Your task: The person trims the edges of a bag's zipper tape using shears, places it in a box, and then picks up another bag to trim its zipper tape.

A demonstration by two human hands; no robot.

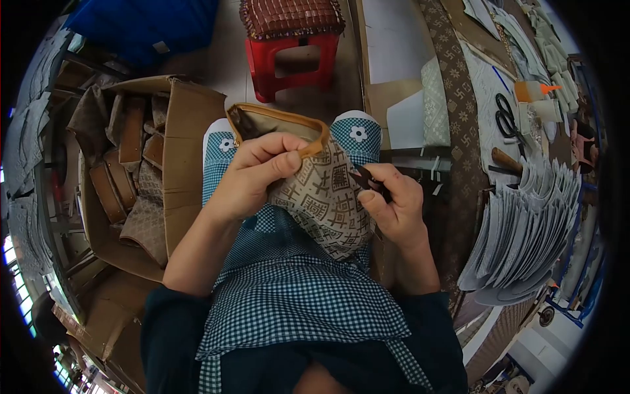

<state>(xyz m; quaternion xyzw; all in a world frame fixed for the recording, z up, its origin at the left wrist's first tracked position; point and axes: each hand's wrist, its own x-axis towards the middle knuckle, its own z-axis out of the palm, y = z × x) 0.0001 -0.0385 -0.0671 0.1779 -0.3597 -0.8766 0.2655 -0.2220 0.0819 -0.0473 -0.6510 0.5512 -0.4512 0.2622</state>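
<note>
A beige pouch (328,190) with a brown geometric pattern and tan edging round its mouth hangs above my lap. My left hand (266,167) pinches its tan rim between thumb and fingers, and the mouth gapes toward the far side. Closed around small dark thread snips (378,186), my right hand (399,200) is at the pouch's right side. The blade tips point left, right at the patterned fabric. Part of the snips is hidden in my palm.
To the left, a cardboard box (190,157) holds several brown patterned pieces. A red stool (262,69) with a woven cover stands ahead. On the right-hand table lie black scissors (506,121), a glue bottle (530,91) and a stack of grey pieces (518,230).
</note>
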